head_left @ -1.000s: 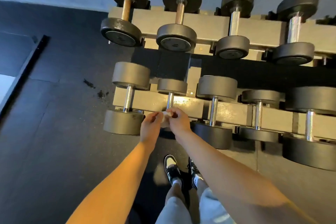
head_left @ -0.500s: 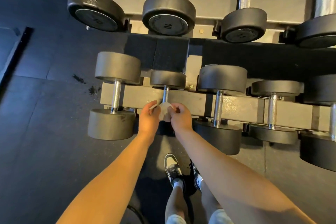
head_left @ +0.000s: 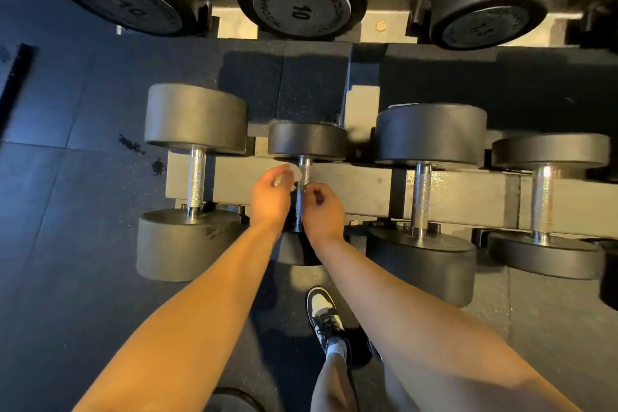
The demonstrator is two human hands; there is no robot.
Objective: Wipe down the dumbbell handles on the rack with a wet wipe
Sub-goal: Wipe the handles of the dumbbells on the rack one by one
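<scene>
Wet wipe [head_left: 287, 173]: left hand [head_left: 270, 195] holds, beside handle [head_left: 303, 187]; right hand [head_left: 323, 209] beside handle, grip unclear. We wrap fully, stroke lengthwise.

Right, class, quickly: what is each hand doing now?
Left hand: holds the wet wipe.
Right hand: fingers curled by the handle; grip cannot be told.

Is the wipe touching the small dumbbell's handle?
Touching: the head view shows the wipe, held by the left hand, meeting the handle on its left side with no gap.
</scene>
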